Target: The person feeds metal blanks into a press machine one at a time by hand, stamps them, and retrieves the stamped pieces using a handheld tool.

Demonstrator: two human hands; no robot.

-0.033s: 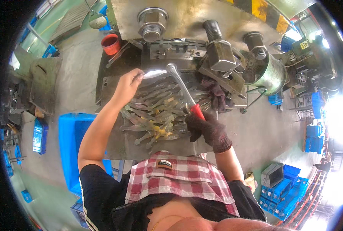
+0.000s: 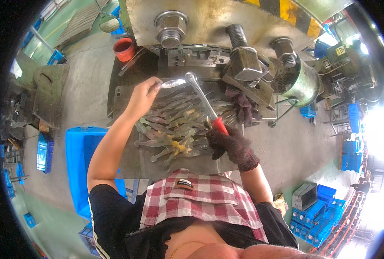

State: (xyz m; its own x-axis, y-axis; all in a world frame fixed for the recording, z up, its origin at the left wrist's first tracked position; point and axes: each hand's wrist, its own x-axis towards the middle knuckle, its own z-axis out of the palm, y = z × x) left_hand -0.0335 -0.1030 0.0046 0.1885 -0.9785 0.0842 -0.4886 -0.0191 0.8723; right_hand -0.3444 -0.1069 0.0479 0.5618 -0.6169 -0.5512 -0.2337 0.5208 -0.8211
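My bare left hand (image 2: 145, 94) pinches one end of a shiny, flat, elongated metal piece (image 2: 173, 83) between thumb and fingers. The other end of that piece reaches the round head of a ratchet wrench (image 2: 204, 101); whether they touch or only overlap, I cannot tell. In a dark knitted glove, my right hand (image 2: 231, 146) is closed round the wrench's red handle. Below both hands, many flat metal pieces (image 2: 174, 116) of similar shape lie in a loose pile on the metal worktable (image 2: 127, 166). Some of them show yellowish patches.
A heavy machine plate (image 2: 213, 26) with large bolts overhangs the table's far side, above a metal die block (image 2: 196, 57). A red cup (image 2: 124, 49) stands far left. A dark glove (image 2: 243, 110) lies right of the pile. A large blue bin (image 2: 77, 155) is beside my left arm.
The wrench head has shifted slightly left. The metal piece in my left hand has turned a little, so its glare is weaker and its surface markings show.
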